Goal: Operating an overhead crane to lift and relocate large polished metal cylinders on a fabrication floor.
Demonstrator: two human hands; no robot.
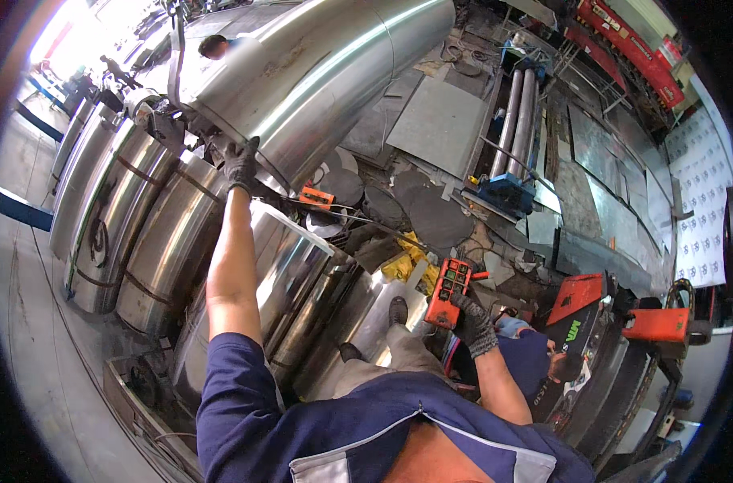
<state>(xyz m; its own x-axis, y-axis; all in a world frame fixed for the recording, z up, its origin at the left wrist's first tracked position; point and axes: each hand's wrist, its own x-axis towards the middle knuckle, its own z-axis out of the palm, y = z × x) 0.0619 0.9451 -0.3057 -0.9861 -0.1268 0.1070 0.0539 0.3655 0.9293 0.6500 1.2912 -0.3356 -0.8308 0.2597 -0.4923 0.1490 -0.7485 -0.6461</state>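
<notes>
One huge roll of bright sheet metal (334, 76) slanted across the upper middle of the frame, its near rim turned toward the left. Several strapped metal coils (145, 241) stood side by side at left; the dark bands around them presumably kept the wound sheet from springing open. Below the centre, a shiny metal roll (374, 330) served as footing for the person's shoes, probably to bring the big roll within reach. At upper right stood a roller machine (515, 129) with blue ends and long parallel cylinders, and just left of it a flat grey sheet (435, 125) lay on the floor.

One container showed clearly: an open-topped metal bin (123, 402) at lower left, with a dark round object inside, too dim to identify.

Left of centre, the gloved left grip (241, 165) was at the big roll's near rim, fingers somewhat apart and not closed around anything visible, perhaps to steady or guide it; firm contact could not be told. Right of centre, the gloved right grip (474, 324) was clamped on the lower end of an orange remote control (449, 291), its button face turned upward, likely so the buttons could be read.
</notes>
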